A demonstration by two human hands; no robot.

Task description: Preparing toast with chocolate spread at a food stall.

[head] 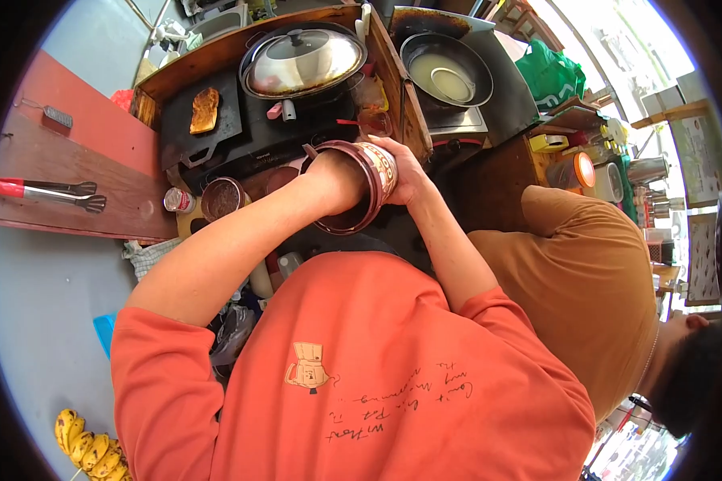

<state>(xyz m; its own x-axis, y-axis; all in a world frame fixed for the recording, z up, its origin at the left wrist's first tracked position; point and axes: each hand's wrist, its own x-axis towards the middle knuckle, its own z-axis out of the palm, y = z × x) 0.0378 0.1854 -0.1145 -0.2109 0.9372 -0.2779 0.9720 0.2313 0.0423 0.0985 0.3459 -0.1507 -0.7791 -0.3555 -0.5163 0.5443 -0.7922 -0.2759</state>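
Note:
A dark brown plastic tub (pixel 380 165) with a printed label is tilted in front of my chest, its mouth facing left and toward me. My left hand (pixel 337 180) reaches inside it, so the fingers are hidden and I cannot see what they touch. From the outer right side, my right hand (pixel 402 168) grips the tub. Beyond the tub, a browned slice of bread (pixel 204 111) lies on a flat black griddle plate (pixel 173 135). A wok with a domed metal lid (pixel 304 69) sits to the right of the griddle.
A second brown tub (pixel 222 199) and a small jar (pixel 179 200) stand left of my arm. Tongs (pixel 54 189) and a grater (pixel 58 116) lie on the left-hand board. A pan of liquid (pixel 448 69) sits back right. A co-worker (pixel 577 258) is close on my right.

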